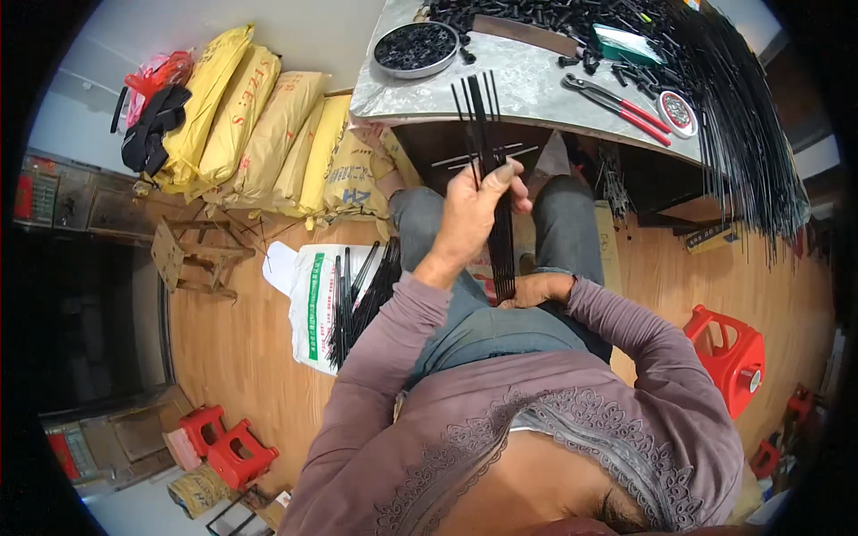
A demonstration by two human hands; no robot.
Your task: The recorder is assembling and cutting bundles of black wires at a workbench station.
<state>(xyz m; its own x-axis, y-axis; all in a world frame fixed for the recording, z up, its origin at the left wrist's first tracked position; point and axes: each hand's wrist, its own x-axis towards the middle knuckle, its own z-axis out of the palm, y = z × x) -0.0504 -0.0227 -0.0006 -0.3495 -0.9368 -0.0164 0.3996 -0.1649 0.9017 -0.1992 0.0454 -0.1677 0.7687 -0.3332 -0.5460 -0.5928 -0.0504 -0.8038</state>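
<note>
Left hand [472,210] raised, grip clamped around black rods [494,179]; right hand [534,288] cups their lower ends.

Row of yellow sacks [259,134] leaning well left of the fingers. White sack with green stripe [313,304] on the floor, lower left of them. Small cardboard box [715,237] far right.

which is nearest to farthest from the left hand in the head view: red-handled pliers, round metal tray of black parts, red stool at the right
From the left hand:
1. Round metal tray, on the table, up and slightly left.
2. Red-handled pliers, on the table, up and right.
3. Red stool, on the floor, far right and lower.
</note>
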